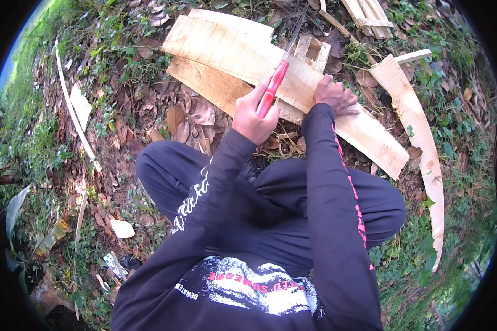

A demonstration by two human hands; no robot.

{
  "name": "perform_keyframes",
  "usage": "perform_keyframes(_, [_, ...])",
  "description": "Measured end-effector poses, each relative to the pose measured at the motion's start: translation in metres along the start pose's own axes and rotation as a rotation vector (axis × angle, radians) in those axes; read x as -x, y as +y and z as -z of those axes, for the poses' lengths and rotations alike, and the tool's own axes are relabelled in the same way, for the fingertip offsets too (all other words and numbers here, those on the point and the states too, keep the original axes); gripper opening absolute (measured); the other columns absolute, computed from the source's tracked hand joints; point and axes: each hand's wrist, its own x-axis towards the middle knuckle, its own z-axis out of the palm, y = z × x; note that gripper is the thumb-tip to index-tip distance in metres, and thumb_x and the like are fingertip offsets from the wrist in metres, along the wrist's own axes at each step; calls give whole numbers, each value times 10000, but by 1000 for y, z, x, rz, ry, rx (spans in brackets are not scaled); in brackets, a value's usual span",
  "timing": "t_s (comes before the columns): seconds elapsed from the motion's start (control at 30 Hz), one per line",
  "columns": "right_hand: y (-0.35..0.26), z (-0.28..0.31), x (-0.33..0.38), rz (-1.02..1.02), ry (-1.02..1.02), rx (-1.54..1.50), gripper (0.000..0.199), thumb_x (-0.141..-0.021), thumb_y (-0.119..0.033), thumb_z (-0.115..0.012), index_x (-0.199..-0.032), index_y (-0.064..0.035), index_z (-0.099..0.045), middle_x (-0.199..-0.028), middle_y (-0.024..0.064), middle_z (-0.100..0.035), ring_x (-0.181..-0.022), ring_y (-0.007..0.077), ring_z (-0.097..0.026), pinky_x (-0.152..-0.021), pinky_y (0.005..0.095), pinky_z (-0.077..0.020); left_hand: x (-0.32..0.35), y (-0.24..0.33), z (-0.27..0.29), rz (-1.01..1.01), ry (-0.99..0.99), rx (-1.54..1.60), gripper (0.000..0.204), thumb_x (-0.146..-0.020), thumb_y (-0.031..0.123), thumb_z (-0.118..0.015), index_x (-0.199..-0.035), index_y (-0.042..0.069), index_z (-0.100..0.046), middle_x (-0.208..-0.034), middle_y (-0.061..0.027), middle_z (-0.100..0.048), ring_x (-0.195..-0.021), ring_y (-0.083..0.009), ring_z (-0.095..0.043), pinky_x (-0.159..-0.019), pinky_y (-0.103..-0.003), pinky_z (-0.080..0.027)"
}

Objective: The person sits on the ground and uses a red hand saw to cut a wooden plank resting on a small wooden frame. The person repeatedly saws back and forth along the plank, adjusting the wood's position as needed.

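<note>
My left hand [254,116] is clamped round the red handle of a knife [281,60]. My right hand [334,95] presses flat, fingers spread, on the plank [232,49] on the ground [149,127].

The left hand [254,115] is closed around the red handle of a long knife [281,60], whose dark blade slants up and away over a pale wooden plank [232,52]; the right hand [334,96] presses flat on that plank, just beside the blade; a second plank [210,83] lies under it, touching; a curved strip of wood [425,143] lies to the right on the grass, near the plank's end; dry brown leaves [188,118] cover the ground before the person's bent knees; a thin pale strip [74,110] lies well apart at left.
</note>
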Motion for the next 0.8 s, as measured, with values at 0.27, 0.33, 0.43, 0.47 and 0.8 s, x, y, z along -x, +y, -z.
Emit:
perform_keyframes(0.27, [-2, 3, 1, -5, 4, 10, 501, -895, -507, -532, -1094, -115, -774, -1282, 155, -632, -1399, 349, -393, -1201, 691, -102, 82, 16, 24, -7, -20, 27, 736, -718, -64, -491, -1453, -24, -501, -1080, -216, -724, -594, -145, -644, -611, -261, -503])
perform_keyframes(0.33, [-3, 2, -4, -12, 27, 15, 502, -885, -504, -534, -1083, -112, -775, -1306, 149, -631, -1398, 357, -392, -1196, 705, -87, 78, 25, 8, -14, -46, 30, 732, -732, -36, -545, -1461, -9, -486, -928, -197, -707, -569, -243, -646, -610, -315, -521])
perform_keyframes(0.43, [-1, 3, -8, -36, 7, 2, 509, -887, -508, -520, -1090, -117, -774, -1329, 145, -625, -1406, 360, -383, -1200, 703, -63, 77, 14, 22, 11, 22, -8, 696, -739, -38, -548, -1434, -3, -522, -924, -207, -705, -553, -253, -634, -601, -318, -519])
perform_keyframes(0.47, [1, 3, -8, -37, -1, 3, 512, -890, -511, -515, -1095, -119, -773, -1334, 144, -622, -1412, 361, -378, -1201, 701, -58, 80, 13, 29, 45, 17, 9, 682, -740, -28, -552, -1422, -4, -537, -893, -205, -704, -535, -249, -629, -599, -305, -513])
perform_keyframes(0.8, [-1, 1, 1, -4, -15, 24, 525, -891, -522, -511, -1095, -112, -769, -1334, 155, -617, -1417, 365, -372, -1194, 711, -50, 17, -10, 12, -1, 13, 45, 628, -757, -13, -550, -1384, -18, -572, -726, -144, -642, -558, -134, -537, -578, -282, -460])
